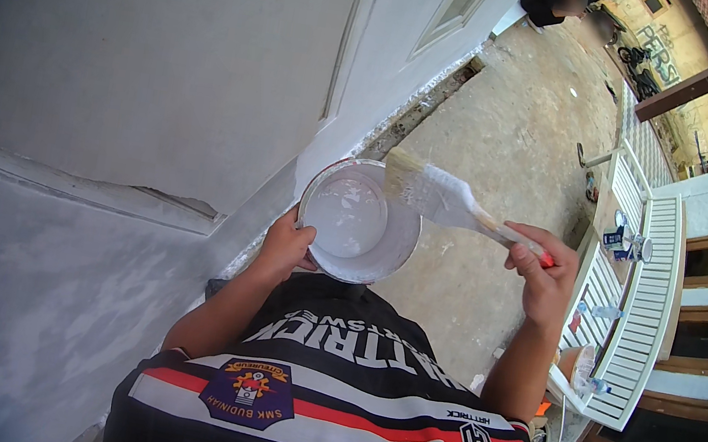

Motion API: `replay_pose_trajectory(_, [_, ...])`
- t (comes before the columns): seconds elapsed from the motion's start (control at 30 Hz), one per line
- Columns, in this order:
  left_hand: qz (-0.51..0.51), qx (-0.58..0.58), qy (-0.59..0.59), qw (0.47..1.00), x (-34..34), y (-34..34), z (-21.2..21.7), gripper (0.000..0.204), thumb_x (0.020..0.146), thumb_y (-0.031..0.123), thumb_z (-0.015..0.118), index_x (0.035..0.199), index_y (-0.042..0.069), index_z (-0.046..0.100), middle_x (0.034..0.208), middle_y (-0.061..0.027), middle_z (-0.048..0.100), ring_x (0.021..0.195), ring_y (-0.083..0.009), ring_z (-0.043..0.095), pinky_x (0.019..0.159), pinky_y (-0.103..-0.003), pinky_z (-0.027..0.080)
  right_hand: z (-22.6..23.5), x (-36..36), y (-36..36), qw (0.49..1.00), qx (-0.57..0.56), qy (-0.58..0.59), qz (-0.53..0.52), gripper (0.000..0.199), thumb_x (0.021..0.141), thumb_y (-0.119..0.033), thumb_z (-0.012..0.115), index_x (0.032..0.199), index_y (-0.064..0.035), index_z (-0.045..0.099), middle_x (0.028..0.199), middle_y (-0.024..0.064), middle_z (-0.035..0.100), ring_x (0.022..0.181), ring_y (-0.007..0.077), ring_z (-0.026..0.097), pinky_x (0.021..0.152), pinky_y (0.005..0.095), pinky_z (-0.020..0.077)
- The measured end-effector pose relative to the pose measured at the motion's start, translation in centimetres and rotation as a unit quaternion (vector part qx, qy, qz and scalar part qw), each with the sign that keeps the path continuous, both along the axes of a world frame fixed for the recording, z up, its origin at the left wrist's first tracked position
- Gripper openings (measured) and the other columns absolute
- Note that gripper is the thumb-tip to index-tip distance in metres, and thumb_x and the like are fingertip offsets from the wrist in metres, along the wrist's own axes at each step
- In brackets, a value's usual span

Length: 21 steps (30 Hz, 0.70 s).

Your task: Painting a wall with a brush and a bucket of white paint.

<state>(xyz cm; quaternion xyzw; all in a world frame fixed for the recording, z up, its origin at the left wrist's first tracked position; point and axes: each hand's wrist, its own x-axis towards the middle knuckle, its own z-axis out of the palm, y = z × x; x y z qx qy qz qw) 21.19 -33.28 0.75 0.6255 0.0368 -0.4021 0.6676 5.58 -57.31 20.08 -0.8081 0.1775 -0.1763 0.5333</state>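
Note:
My left hand [283, 245] grips a round paint bucket [398, 245] by its left rim, thumb over the edge. White paint [343, 218] lies in the bottom of the bucket, which tilts so its inside shows. In my right hand [543, 268] is a wide paintbrush [446, 195], held by its red-tipped handle with the fingers wrapped round it. The pale bristles point left and sit over the bucket's upper right rim; I cannot tell whether they touch it. White paint coats the brush's middle part.
A whitish wall [170, 35] with a chipped ledge [177, 200] runs along my left. Concrete floor [517, 127] stretches ahead. On the right stands a white slatted bench [658, 260] with cans [626, 244] and plastic bottles [606, 312]. Another person [551, 2] is at the far end, near motorbikes [641, 77].

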Motion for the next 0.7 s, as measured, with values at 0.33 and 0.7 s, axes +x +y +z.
replay_pose_trajectory(0.33, [0.05, 0.005, -0.018, 0.999, -0.1, 1.6, 0.2, 0.063, 0.076, 0.001, 0.044, 0.138, 0.005, 0.032, 0.099, -0.0214, 0.059, 0.067, -0.0273, 0.066, 0.049, -0.036, 0.057, 2.8, 1.9, -1.7, 0.997, -0.004, -0.065, 0.042, 0.028, 0.08, -0.014, 0.066, 0.1, 0.0063, 0.064, 0.072, 0.0073, 0.063, 0.057, 0.0094, 0.054, 0.051, 0.0195, 0.0376])
replay_pose_trajectory(0.7, [0.099, -0.013, -0.022, 0.995, -1.4, 1.5, 0.4, 0.063, 0.077, 0.002, 0.044, 0.138, 0.007, 0.032, 0.098, -0.0206, 0.059, 0.067, -0.0264, 0.065, 0.049, -0.036, 0.057, -2.3, 3.1, -0.3, 0.995, 0.001, 0.055, 0.081, 0.017, 0.081, -0.005, 0.064, 0.098, -0.0004, 0.068, 0.068, 0.0019, 0.062, 0.06, 0.0063, 0.053, 0.052, 0.0203, 0.041])
